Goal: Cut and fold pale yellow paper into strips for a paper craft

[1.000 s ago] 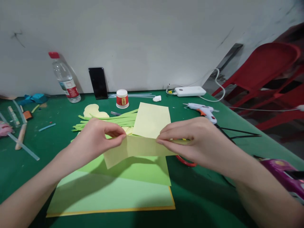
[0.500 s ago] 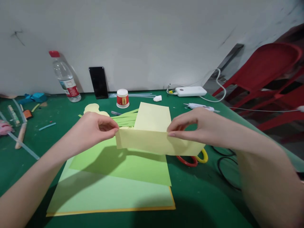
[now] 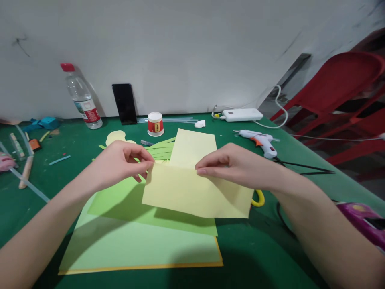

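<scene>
A pale yellow sheet of paper (image 3: 192, 190) hangs between my hands above the table. My left hand (image 3: 128, 162) pinches its upper left corner between thumb and fingers. Along the top edge, right of the middle, my right hand (image 3: 231, 166) grips the same sheet. Behind it lies another pale yellow sheet (image 3: 194, 142). Below, a bright green sheet (image 3: 120, 204) rests on a stack of light green paper (image 3: 135, 245) with an orange edge. Cut green paper strips (image 3: 162, 149) and a rounded yellow cut-out (image 3: 116, 137) lie beyond my left hand.
A glue gun (image 3: 260, 140) lies at the right, near a white power strip (image 3: 243, 114). Scissors show a yellow handle (image 3: 258, 198) beside the held sheet. Along the wall stand a water bottle (image 3: 82, 98), a phone (image 3: 124, 104) and a small red-and-white cup (image 3: 155, 124).
The held sheet has tilted, showing more of its face, and its lower edge sits lower. My right hand has slid left along the top edge, uncovering the glue gun.
</scene>
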A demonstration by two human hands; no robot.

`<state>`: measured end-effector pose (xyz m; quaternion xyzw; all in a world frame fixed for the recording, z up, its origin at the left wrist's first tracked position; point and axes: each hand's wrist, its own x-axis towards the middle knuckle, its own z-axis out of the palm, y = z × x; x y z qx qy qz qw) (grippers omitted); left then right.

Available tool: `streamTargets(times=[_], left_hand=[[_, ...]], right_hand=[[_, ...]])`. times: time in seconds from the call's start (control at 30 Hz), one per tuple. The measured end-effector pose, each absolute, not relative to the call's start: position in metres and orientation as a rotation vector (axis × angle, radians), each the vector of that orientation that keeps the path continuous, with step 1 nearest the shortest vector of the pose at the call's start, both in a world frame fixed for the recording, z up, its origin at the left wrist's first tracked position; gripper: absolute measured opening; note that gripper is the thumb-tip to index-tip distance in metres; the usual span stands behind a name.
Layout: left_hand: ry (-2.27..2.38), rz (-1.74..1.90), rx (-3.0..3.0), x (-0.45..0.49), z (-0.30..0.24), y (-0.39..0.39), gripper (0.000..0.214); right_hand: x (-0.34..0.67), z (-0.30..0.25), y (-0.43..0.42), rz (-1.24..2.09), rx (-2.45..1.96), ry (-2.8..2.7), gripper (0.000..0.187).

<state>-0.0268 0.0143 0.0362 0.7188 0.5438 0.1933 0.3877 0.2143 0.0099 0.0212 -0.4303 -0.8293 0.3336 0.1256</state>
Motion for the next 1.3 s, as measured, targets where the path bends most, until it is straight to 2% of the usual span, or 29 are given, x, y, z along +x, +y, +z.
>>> streamTargets(times=[0.13, 0.2, 0.33, 0.43, 0.5, 0.57, 0.67, 0.77, 0.9, 1.0, 1.17, 1.3], left_hand=[[1.359, 0.758, 1.727, -0.033, 0.031, 0.02, 0.01], [1.302, 0.86, 1.705, -0.034, 0.027, 0.022, 0.018], [1.124, 0.59, 1.728, -0.028, 0.021, 0.021, 0.031], [1.088, 0.418, 1.649, -0.025, 0.022, 0.018, 0.023], [1.061, 0.412, 1.578, -0.024, 0.024, 0.017, 0.019], [1.045, 0.445, 1.566, -0.023, 0.024, 0.015, 0.022], [1.08, 0.663, 1.597, -0.02, 0.022, 0.011, 0.019], [1.144, 0.99, 1.629, -0.016, 0.02, 0.007, 0.02], [1.278, 0.938, 1.725, -0.013, 0.021, 0.001, 0.022], [1.288, 0.838, 1.75, -0.014, 0.022, -0.003, 0.02], [1.16, 0.73, 1.93, -0.014, 0.025, -0.008, 0.02], [1.195, 0.91, 2.117, -0.008, 0.028, -0.018, 0.022]], right_hand=[[0.222, 0.023, 0.009, 0.89, -1.275, -2.347, 0.024], [0.224, 0.023, 0.009, 0.826, -1.276, -2.299, 0.024], [0.223, 0.024, 0.009, 0.772, -1.267, -2.204, 0.023], [0.222, 0.026, 0.01, 0.829, -1.295, -2.141, 0.019], [0.221, 0.026, 0.011, 0.989, -1.329, -2.113, 0.014], [0.218, 0.024, 0.01, 1.291, -1.347, -2.066, 0.013], [0.207, 0.016, 0.007, 1.708, -1.259, -1.899, 0.014], [0.187, 0.004, -0.001, 1.837, -1.089, -1.606, 0.011], [0.165, -0.009, -0.012, 1.894, -0.906, -1.203, 0.02], [0.163, -0.01, -0.017, 1.826, -0.9, -1.222, 0.02], [0.177, 0.0, -0.018, 1.403, -0.97, -1.381, 0.009], [0.181, 0.004, -0.023, 1.298, -1.047, -1.506, 0.016]])
